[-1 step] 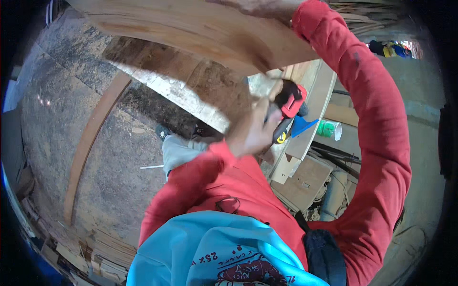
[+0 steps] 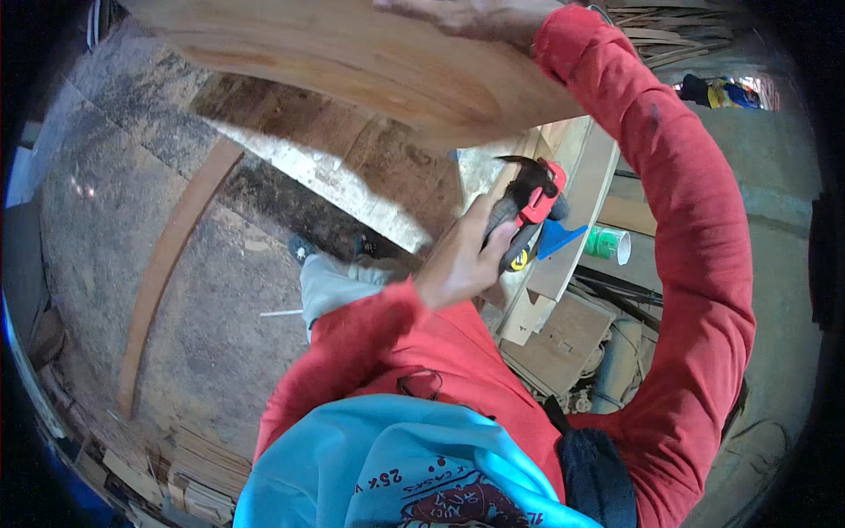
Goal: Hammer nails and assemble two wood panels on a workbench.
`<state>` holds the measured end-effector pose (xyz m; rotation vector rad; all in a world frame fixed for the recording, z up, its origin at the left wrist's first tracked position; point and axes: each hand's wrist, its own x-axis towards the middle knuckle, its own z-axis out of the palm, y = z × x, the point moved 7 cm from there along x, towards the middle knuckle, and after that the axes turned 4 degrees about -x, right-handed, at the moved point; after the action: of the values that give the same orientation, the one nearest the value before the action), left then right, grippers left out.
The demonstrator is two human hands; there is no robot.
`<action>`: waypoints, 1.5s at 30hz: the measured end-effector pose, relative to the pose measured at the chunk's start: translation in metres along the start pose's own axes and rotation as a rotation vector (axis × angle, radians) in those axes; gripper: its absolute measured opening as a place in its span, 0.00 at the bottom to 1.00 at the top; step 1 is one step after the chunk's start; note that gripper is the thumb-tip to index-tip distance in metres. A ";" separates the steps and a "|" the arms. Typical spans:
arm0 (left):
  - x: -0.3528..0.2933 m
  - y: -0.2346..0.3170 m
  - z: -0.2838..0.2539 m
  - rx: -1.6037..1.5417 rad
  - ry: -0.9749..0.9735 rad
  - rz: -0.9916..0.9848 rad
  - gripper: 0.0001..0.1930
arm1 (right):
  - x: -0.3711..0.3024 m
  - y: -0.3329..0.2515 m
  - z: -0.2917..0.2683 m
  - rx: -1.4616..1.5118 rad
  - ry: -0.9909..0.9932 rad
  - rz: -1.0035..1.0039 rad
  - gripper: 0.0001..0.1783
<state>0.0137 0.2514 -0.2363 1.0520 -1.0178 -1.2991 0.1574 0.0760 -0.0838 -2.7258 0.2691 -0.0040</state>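
Observation:
Flat against the upper part of a large wooden panel [image 2: 352, 62], my right hand [image 2: 480, 18] lies with its fingers stretched out; part of it is cut off by the top edge. My left hand [image 2: 462, 251] reaches in among tools at the middle right. Its thumb and fingers close round a dark grey thing beside a claw hammer [image 2: 531, 182]; whether this is the hammer's handle I cannot tell. A red tool [image 2: 539, 202], perhaps a wrench, touches the hammer head. Below the thumb is a black thing with a yellow round end [image 2: 519, 261].
A blue flat piece [image 2: 560, 238] and a green and white cylinder [image 2: 607, 243] are right of the tools, by a pale board [image 2: 585, 185]. A curved wooden strip [image 2: 172, 255] lies on the dusty floor [image 2: 238, 308]. Scrap boards [image 2: 563, 339] are stacked at lower right.
My left hand, blurred before, shows sharper and has shifted slightly down and left beside the hammer. More of my right hand shows on the panel.

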 end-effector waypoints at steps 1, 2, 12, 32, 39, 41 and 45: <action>-0.007 0.005 -0.019 0.019 0.043 -0.024 0.05 | 0.009 -0.018 0.016 -0.129 0.097 0.012 0.30; -0.018 0.017 -0.034 -0.121 0.164 -0.030 0.05 | 0.008 -0.016 0.011 -0.131 0.095 0.035 0.30; -0.073 -0.111 -0.135 -0.383 0.590 -0.190 0.08 | 0.010 0.021 0.000 -0.196 -0.135 0.276 0.35; -0.034 -0.137 -0.111 0.695 0.325 -0.075 0.13 | 0.023 0.035 -0.020 -0.210 0.049 0.042 0.21; 0.004 -0.106 -0.114 0.831 0.293 0.067 0.18 | 0.025 0.021 -0.021 -0.433 0.034 0.015 0.21; 0.011 -0.071 -0.126 0.906 0.396 0.295 0.24 | 0.022 0.019 -0.023 -0.507 0.036 0.018 0.21; 0.037 0.129 -0.163 1.319 0.791 0.986 0.27 | 0.005 0.005 -0.035 -0.388 -0.027 0.035 0.21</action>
<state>0.2030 0.2172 -0.1483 1.4607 -1.4162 0.7394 0.1598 0.0572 -0.0531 -3.1021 0.3396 0.1055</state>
